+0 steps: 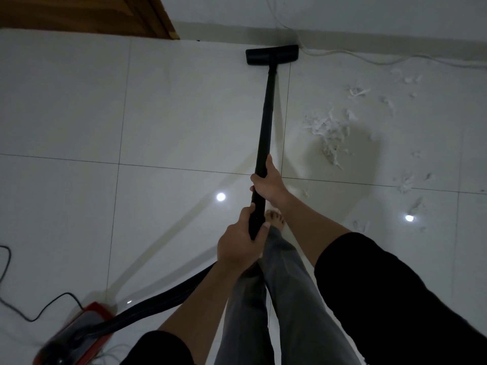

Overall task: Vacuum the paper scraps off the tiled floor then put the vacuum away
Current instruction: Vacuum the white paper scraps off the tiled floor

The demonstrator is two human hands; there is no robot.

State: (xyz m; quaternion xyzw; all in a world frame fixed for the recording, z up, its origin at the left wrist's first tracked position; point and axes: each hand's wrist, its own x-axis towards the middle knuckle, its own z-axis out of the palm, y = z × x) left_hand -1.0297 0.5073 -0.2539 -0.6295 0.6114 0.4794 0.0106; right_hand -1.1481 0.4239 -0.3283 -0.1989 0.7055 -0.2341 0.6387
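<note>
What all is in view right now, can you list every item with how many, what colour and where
vacuum wand: one, black, running from the hands up to the far wall
floor head: one, black, on the tiles against the skirting
hose: one, black, from the wand down to the canister
vacuum canister: one, red and black, bottom left
power cord: one, black, left of the canister
white cable: one, along the far wall, right
paper scraps: many, white, scattered right of the wand
wooden door: one, brown, top left
tiled floor: white, glossy
left hand: grips the wand's lower end
right hand: grips the wand higher up
bare foot: one visible, below the hands
</note>
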